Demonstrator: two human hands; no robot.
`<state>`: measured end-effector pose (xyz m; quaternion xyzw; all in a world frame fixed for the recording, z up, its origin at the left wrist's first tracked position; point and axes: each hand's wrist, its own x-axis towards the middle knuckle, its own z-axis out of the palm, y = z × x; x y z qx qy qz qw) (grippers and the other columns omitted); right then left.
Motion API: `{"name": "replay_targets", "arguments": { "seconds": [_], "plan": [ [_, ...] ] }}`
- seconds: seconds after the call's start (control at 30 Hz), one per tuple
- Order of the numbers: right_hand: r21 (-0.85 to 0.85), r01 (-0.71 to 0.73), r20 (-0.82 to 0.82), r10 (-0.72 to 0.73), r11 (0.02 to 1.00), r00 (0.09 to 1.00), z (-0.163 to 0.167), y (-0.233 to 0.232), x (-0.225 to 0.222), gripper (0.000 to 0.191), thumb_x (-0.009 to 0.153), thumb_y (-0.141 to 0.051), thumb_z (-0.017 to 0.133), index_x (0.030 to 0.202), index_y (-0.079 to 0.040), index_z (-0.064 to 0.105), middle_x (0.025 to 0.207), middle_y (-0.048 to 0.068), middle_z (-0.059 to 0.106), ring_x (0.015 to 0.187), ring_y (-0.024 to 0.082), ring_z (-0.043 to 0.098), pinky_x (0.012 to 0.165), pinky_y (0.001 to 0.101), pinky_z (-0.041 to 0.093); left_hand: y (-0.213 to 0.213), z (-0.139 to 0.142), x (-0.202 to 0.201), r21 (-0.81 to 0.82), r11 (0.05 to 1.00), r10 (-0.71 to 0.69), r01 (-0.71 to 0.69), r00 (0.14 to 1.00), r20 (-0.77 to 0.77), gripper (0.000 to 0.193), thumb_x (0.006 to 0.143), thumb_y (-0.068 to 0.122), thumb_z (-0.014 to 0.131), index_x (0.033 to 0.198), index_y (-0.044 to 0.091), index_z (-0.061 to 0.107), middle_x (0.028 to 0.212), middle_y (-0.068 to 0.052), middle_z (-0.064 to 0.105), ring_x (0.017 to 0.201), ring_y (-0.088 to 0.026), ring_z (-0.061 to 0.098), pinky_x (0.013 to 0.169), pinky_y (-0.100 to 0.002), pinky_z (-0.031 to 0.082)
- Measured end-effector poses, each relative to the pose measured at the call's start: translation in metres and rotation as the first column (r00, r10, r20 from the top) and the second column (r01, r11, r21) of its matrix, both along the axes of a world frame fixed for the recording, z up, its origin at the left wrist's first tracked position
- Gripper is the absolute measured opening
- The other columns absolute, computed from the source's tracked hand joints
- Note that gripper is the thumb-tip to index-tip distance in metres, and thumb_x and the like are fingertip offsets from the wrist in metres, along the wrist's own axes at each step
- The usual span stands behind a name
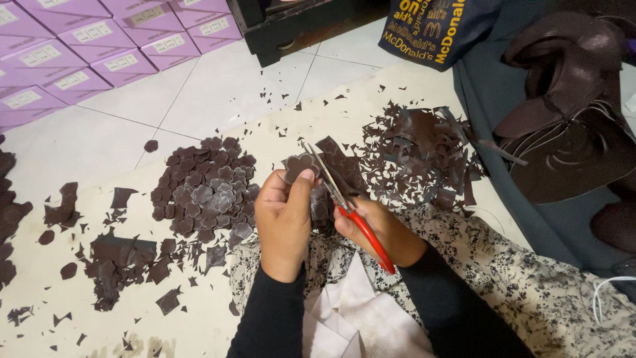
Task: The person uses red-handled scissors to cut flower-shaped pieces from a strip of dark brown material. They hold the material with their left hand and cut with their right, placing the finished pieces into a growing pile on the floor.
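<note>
Black sleeves cover both my forearms at the lower edge of the view, above a fold of white cloth (351,311) lying in my lap. My left hand (283,219) is raised with the fingers curled and the thumb pressed forward, pinching a small dark brown flower-shaped cutout (298,166) at its lower edge; the cutout stands just above the thumb tip. My right hand (377,229) is closed around the red handles of a pair of scissors (344,209), whose metal blades run up and to the left, slightly parted, with the tips just beside the cutout's right edge. Whether the blades touch the cutout cannot be told. Behind the blades, between the two hands, hangs a larger dark brown offcut (341,166); what holds it is hidden.

To the left of my left hand, near it on the cream-coloured mat (218,311), lies a heap of finished flower shapes (205,189) in the same dark brown. Farther left are loose scraps and a few flat pieces (119,262). To the right of my right hand, a second heap of irregular trimmings (424,152) spreads over the mat. My patterned skirt (530,278), pale with dark speckles, lies beneath the right forearm.

Beyond the mat: white floor tiles (225,86), a stack of lilac boxes (99,46) at upper left, a dark printed bag (437,26) at top, and large dark brown sheets (570,106) on grey fabric at the right.
</note>
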<state>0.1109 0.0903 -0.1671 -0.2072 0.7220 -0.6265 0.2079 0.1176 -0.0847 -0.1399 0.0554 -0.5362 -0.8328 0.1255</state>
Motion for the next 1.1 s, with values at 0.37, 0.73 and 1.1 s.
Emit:
{"name": "replay_targets", "arguments": {
  "seconds": [0.37, 0.73, 1.1],
  "plan": [
    [0.06, 0.011, -0.078, -0.006, 0.998, 0.997, 0.006, -0.0004, -0.0013, 0.036, 0.1, -0.044, 0.057, 0.095, -0.008, 0.059, 0.071, -0.005, 0.048, 0.065, 0.006, 0.046, 0.058, 0.0256, 0.042, 0.0031, 0.0039, 0.0023, -0.029, 0.999, -0.015, 0.015, 1.0, -0.017, 0.012, 0.101, 0.011, 0.065, 0.1, -0.001, 0.067, 0.096, -0.005, 0.073, 0.087, -0.009, 0.066, 0.082, -0.025, 0.054],
    [0.053, 0.003, -0.099, 0.003, 0.999, 0.995, 0.0029, -0.0008, -0.0009, 0.036, 0.101, -0.043, 0.057, 0.099, -0.007, 0.059, 0.071, -0.003, 0.049, 0.064, 0.008, 0.047, 0.057, 0.0273, 0.042, 0.0056, -0.0026, 0.002, -0.008, 1.0, -0.015, 0.015, 1.0, -0.017, 0.012, 0.101, 0.011, 0.065, 0.099, -0.001, 0.067, 0.095, -0.005, 0.072, 0.087, -0.01, 0.067, 0.083, -0.026, 0.054],
    [0.003, 0.077, -0.09, -0.076, 0.997, 0.993, -0.0026, -0.0053, 0.0031, 0.045, 0.1, -0.051, 0.054, 0.101, -0.007, 0.062, 0.068, -0.007, 0.045, 0.062, 0.006, 0.041, 0.055, 0.0258, 0.038, 0.0057, -0.0008, 0.0048, -0.023, 1.0, 0.019, -0.018, 1.0, 0.007, 0.011, 0.1, 0.01, 0.065, 0.1, -0.001, 0.068, 0.095, -0.005, 0.073, 0.087, -0.01, 0.068, 0.081, -0.025, 0.054]
  ]
}}
